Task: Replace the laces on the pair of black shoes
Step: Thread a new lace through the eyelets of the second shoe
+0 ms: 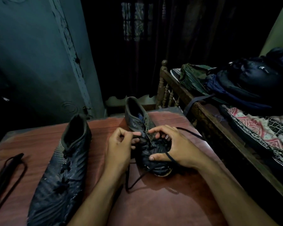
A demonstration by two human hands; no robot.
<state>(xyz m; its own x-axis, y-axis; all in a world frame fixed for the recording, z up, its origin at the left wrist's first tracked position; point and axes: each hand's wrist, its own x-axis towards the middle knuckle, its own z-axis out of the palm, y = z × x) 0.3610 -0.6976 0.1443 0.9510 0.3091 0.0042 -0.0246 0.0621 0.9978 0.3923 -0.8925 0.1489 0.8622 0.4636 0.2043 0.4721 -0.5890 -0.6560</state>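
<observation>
Reddish wood table (153, 201) carries both black shoes: the left shoe (59, 173) lies idle, the right shoe (144, 136) is under our hands. Our right hand (175, 147) curls over its eyelets, thumb pressing the toe, black lace (168, 156) draped across it. Our left hand (119, 147) pinches the lace tip. We judge threading goes best with the shoe held steady and slack kept even.

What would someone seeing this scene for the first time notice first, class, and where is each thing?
Both hands meet at the centre: the left hand pinches a black lace while the right hand grips the right shoe. The other shoe lies to the left on the reddish table, and a loose lace sits at the table's left edge.
</observation>
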